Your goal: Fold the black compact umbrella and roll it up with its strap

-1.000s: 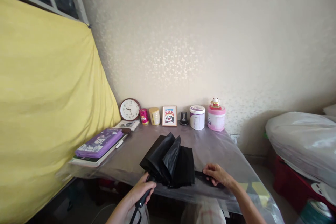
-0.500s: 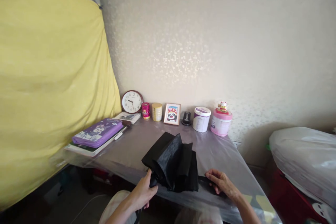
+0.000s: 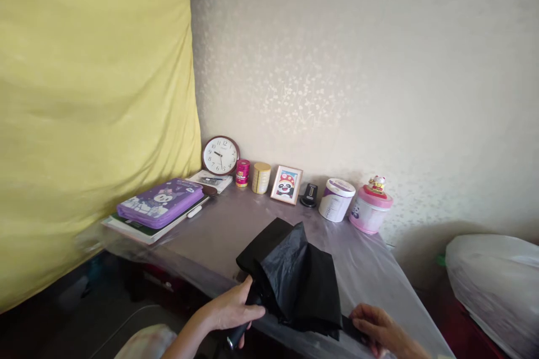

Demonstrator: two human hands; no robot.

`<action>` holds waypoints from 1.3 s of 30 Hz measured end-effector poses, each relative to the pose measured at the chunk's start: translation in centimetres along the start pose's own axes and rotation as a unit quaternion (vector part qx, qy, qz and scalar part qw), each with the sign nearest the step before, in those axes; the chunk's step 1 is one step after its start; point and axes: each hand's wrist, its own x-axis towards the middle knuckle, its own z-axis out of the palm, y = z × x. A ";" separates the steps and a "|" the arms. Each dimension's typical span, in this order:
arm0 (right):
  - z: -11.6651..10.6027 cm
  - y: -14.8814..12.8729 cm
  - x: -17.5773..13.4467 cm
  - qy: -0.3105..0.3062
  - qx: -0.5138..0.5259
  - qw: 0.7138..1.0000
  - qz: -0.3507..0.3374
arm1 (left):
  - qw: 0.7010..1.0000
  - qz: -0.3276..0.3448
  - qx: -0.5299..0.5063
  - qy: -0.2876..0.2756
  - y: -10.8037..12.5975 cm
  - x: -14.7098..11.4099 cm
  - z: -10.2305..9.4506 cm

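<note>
Black umbrella (image 3: 290, 275) is held over the near edge of the desk (image 3: 202, 241); right-hand folds, separate 0.5 s earlier, now appear as one panel (image 3: 322, 286). Handle (image 3: 238, 335), gripped by left hand (image 3: 236, 308), is directed near-left, long axis running away rightward. Strap (image 3: 350, 327) is pinched by right hand (image 3: 377, 328).

I see free table (image 3: 219, 238) L of the umbrella (image 3: 290, 280), up to the purple case (image 3: 162, 202), & behind the umbrella, till pic frame (image 3: 287, 184) & white tub (image 3: 337, 200) block. R hand (image 3: 377, 325) blocks umbrella's near R side, L hand (image 3: 236, 308) its handle (image 3: 236, 337).
</note>
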 end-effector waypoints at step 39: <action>-1.0 -21.1 15.2 -0.074 -0.129 0.973 -0.176 | 0.961 0.031 0.251 0.115 -0.4 -1.0 0.2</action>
